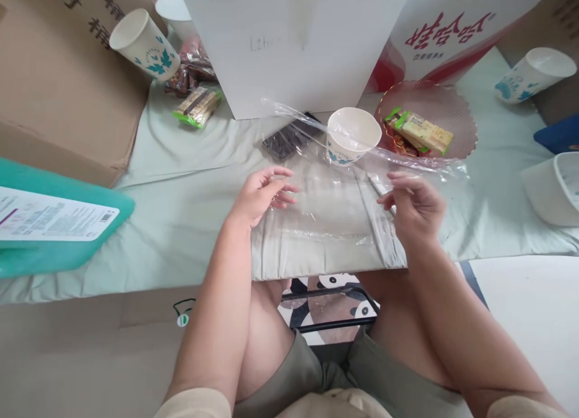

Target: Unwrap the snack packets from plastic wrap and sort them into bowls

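Observation:
A clear plastic bag or sheet (pixel 330 210), wrinkled and see-through, lies spread on the cloth between my two hands. Its far part reaches over a dark phone (pixel 292 137) and in front of a white paper cup (pixel 354 137) with blue leaf print. My left hand (pixel 262 195) is at the film's left side, fingers apart and pointing right. On the right side, my right hand (pixel 418 204) hovers with its fingers bent and spaced apart, close to the film. Whether either hand touches the film is hard to see.
Behind stands a white box (pixel 294 50). A scalloped bowl (pixel 465 119) holds wrapped snacks. More cups (pixel 147 47), a snack packet (pixel 198 107), a white container (pixel 554 189), a green jug (pixel 58 225) and a cardboard box (pixel 63 98) surround the green tablecloth (pixel 181 225).

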The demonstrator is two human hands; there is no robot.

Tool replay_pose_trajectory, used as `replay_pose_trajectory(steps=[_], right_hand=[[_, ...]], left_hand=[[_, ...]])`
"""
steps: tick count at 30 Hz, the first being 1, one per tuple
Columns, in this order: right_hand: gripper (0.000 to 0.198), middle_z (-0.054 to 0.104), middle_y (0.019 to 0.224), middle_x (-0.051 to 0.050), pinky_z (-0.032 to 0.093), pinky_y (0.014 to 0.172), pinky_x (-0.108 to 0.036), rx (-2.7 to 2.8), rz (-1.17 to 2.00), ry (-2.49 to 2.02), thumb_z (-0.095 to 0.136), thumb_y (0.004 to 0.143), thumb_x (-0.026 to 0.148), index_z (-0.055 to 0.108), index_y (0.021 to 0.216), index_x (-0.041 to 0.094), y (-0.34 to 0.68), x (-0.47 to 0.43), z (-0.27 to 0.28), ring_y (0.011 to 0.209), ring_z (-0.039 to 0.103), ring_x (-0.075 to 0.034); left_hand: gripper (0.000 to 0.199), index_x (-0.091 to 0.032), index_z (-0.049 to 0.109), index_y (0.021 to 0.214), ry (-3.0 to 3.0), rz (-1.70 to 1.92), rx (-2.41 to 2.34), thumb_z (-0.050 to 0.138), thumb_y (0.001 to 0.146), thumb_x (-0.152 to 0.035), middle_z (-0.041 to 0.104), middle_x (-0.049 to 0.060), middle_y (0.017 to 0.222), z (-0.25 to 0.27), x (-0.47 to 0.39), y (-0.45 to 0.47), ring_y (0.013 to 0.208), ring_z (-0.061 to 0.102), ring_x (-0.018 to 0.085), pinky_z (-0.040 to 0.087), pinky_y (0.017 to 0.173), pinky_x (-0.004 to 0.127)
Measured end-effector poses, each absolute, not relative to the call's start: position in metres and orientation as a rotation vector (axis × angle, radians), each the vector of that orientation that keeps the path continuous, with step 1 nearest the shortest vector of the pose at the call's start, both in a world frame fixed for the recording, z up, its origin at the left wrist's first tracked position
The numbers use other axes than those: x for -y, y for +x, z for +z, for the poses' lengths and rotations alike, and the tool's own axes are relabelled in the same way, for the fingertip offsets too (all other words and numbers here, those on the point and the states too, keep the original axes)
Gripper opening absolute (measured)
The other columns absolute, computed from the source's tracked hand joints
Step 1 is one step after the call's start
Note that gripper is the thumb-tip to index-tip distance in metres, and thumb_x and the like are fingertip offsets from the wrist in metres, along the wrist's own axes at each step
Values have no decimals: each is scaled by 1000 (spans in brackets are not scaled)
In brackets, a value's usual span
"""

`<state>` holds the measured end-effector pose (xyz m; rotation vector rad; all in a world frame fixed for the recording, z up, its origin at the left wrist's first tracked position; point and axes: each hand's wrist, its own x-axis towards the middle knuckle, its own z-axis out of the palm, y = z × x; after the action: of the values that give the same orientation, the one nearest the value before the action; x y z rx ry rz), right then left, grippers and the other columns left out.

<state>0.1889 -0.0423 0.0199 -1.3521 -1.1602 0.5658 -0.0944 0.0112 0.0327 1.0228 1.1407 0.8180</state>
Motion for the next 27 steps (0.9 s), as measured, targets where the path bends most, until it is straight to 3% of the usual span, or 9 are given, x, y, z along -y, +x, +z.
replay_pose_trajectory(steps=[3,5,8,12,16,19,23,27], right_hand=[[17,71,99,-4,48,50,-29,1186,485,-1341,67,83,39,65,75,24,195,48,21,58,64,-12],[15,71,101,-3,52,54,-30,1140,539,-1313,73,77,37,68,87,26,200,52,21,66,67,-14],[35,71,113,-3,53,56,-30,1149,810,-1311,80,71,32,69,104,29,204,55,19,65,66,-13],[13,71,117,-6,45,44,-26,1204,973,-1355,73,78,35,73,85,23,205,53,15,48,56,-6],[14,70,119,-6,45,48,-24,1089,986,-1388,79,69,33,72,77,23,207,51,18,60,59,-9],[18,69,112,-5,45,52,-25,974,898,-1356,81,63,31,67,67,21,210,50,21,66,59,-11],[25,65,113,-4,48,57,-30,923,862,-1204,77,65,37,58,63,21,215,48,22,63,55,-10],[24,64,113,-1,51,61,-28,797,873,-1154,75,60,26,52,58,20,217,44,18,70,58,-10]], left_hand=[[37,-23,62,110,1009,848,-1148,66,75,-34,69,-2,62,38,-11,-92,52,69,15,46,43,19],[42,-26,58,114,963,852,-1111,65,73,-34,69,-4,61,41,-10,-93,48,67,15,42,39,18],[47,-27,53,115,874,832,-1051,66,70,-35,73,-2,67,45,-10,-98,48,68,16,42,38,18],[37,-23,57,102,875,730,-1102,66,67,-32,71,-1,62,44,-13,-98,44,65,16,38,36,17],[33,-22,60,98,857,796,-1130,66,66,-25,67,-3,55,43,-15,-96,40,61,13,35,35,16],[27,-21,62,90,805,816,-1090,69,65,-24,69,-1,59,43,-13,-101,44,64,13,41,39,17],[16,-17,63,72,837,784,-1033,75,62,-23,73,4,68,42,-10,-109,54,69,15,52,49,22],[14,-15,63,59,913,774,-1080,75,58,-23,72,6,70,36,-12,-109,61,70,16,56,59,25]])
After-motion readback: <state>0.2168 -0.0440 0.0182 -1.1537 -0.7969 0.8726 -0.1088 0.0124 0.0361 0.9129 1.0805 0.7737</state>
